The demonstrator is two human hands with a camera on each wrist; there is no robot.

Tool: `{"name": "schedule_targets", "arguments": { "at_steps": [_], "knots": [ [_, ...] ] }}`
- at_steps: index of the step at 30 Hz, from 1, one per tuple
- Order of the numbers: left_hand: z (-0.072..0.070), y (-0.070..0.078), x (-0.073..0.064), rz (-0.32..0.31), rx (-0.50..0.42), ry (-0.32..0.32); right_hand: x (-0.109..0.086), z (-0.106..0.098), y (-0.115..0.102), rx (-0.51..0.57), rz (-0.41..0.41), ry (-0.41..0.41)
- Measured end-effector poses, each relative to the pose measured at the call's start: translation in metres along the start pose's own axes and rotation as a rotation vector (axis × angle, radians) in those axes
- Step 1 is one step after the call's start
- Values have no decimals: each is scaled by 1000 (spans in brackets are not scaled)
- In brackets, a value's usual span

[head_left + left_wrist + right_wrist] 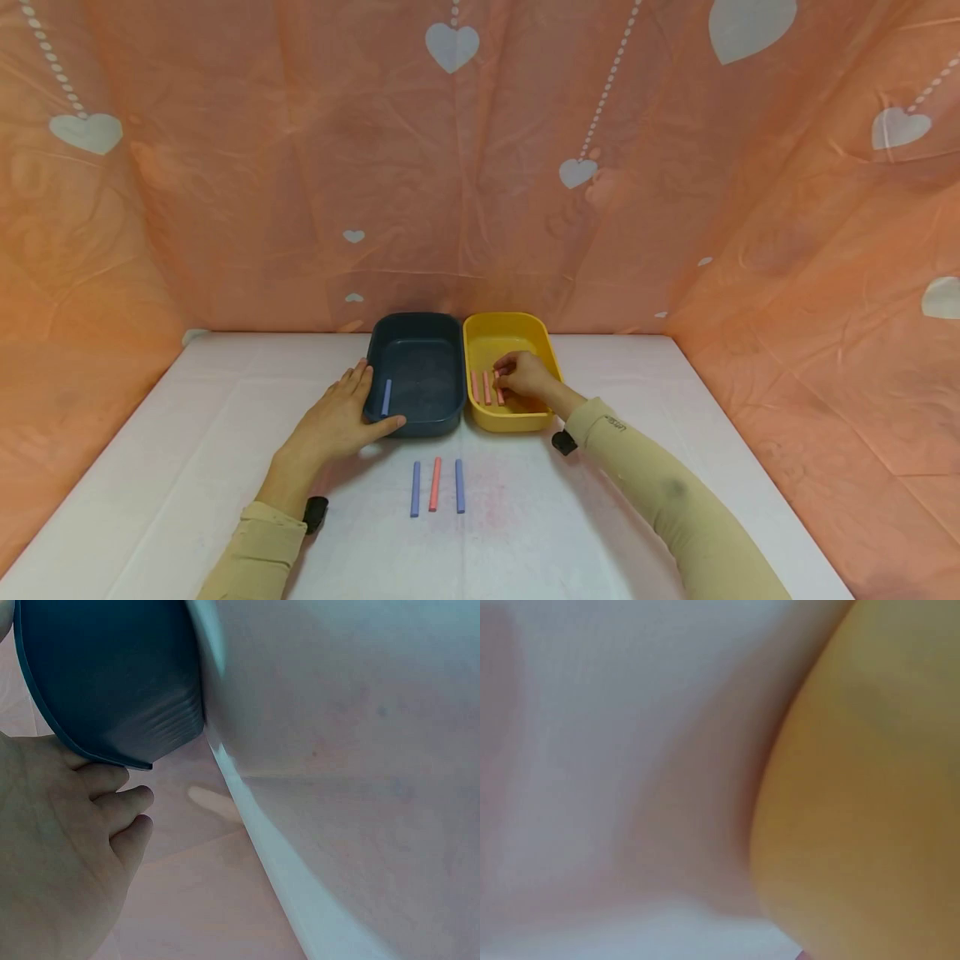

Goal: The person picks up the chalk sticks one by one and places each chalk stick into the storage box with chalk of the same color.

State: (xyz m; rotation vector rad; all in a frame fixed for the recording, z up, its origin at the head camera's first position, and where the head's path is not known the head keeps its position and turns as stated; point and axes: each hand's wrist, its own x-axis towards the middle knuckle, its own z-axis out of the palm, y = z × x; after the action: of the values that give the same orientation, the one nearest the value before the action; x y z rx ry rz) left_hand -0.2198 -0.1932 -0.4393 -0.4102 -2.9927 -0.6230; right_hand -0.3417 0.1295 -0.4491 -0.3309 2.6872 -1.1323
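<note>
My left hand (337, 421) rests against the left near corner of a dark blue bin (425, 428), fingers along its side and thumb at the near rim. One blue chalk stick (386, 398) lies inside that bin. Over the yellow bin (513, 422), my right hand (527, 377) pinches a pink chalk stick (499, 393) low inside it. Two more pink chalk sticks (487, 388) lie to its left in the same bin. The left wrist view shows the left hand (64, 840) beside the blue bin (112, 682). In the right wrist view the yellow bin's wall (870, 810) hides the fingers.
On the white table (187, 467), in front of the bins, lie a blue chalk stick (415, 489), a pink chalk stick (435, 484) and another blue chalk stick (460, 486). The two bins stand side by side near an orange curtain (300, 208) with hearts.
</note>
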Motion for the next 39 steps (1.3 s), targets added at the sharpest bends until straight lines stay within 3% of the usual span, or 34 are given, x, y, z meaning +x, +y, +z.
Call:
{"name": "schedule_targets", "arguments": {
  "at_steps": [8, 17, 23, 30, 39],
  "knots": [
    [-2, 2, -1, 0, 3, 6, -2, 0, -2, -6, 12, 0],
    [0, 0, 0, 0, -1, 1, -9, -4, -5, 79, 16, -12],
    [1, -1, 0, 3, -2, 1, -18, -8, -8, 127, -35, -3],
    [2, -2, 1, 11, -4, -3, -35, -10, -13, 262, -85, -11],
    [0, -1, 1, 13, 0, -4, -64, -10, -23, 268, -186, 0]
  ]
}}
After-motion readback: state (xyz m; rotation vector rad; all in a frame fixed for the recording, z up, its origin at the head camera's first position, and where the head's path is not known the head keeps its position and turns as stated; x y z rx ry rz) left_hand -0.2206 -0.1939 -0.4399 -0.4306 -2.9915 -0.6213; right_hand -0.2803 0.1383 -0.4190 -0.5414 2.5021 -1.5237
